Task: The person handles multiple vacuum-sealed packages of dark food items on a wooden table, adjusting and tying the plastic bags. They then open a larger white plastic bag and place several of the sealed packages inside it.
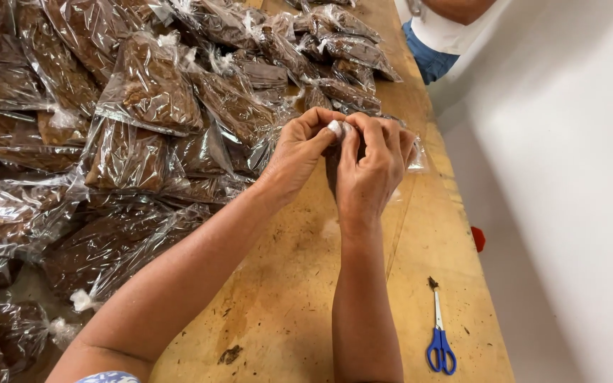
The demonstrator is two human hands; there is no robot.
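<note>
- Wooden counter is stretching beneath both hands, a white wall lying to their right.
- Left hand and right hand are pressing together, pinching the white neck of a clear bag between them.
- Filled bags are piling up left of the hands.
- Blue scissors are lying near the right forearm.

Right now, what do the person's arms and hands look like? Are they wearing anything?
Both arms are bare from elbow to wrist, with no long sleeves. The left hand and right hand wear no gloves, and no rings or watch show. Near the left upper arm, a bit of blue-and-white patterned sleeve peeks in.
</note>
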